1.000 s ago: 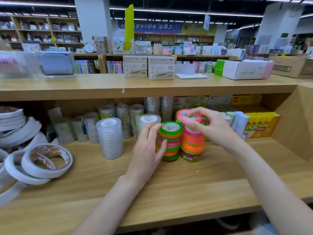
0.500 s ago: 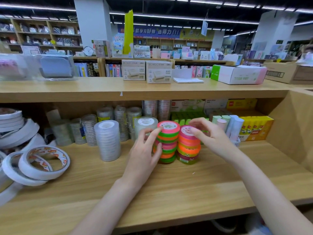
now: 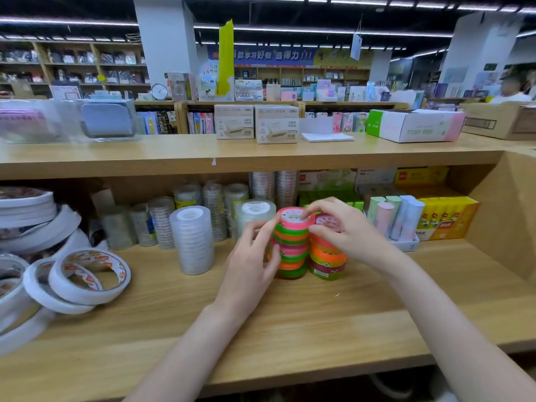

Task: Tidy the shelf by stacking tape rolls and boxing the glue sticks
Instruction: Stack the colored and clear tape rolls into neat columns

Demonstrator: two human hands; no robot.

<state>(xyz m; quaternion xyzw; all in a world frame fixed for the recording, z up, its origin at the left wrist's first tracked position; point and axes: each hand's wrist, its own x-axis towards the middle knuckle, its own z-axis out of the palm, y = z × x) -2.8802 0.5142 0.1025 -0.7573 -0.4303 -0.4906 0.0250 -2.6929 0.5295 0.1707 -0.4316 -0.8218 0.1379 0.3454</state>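
Two stacks of coloured tape rolls stand side by side mid-shelf. The left stack [image 3: 291, 250] is topped by a pink roll [image 3: 293, 220]; the right stack [image 3: 327, 258] is slightly lower. My left hand [image 3: 251, 265] curls round the left side of the left stack, thumb against its front. My right hand [image 3: 345, 232] reaches over the right stack and pinches the pink roll, forefinger on top and thumb at its rim. Pastel glue sticks [image 3: 391, 220] stand in a small white box [image 3: 407, 245], beside a yellow glue stick box [image 3: 448, 217].
A tall clear tape stack [image 3: 193, 239] stands left of my hands, with more clear rolls behind. Large white tape rolls [image 3: 90, 277] lie piled at the far left. The upper shelf board [image 3: 232, 161] hangs overhead, and a wooden side wall [image 3: 510, 210] closes the right.
The pink roll that my right hand held above the right stack now sits on the left stack, covering its green top. My right hand pulled back, then returned to that roll.
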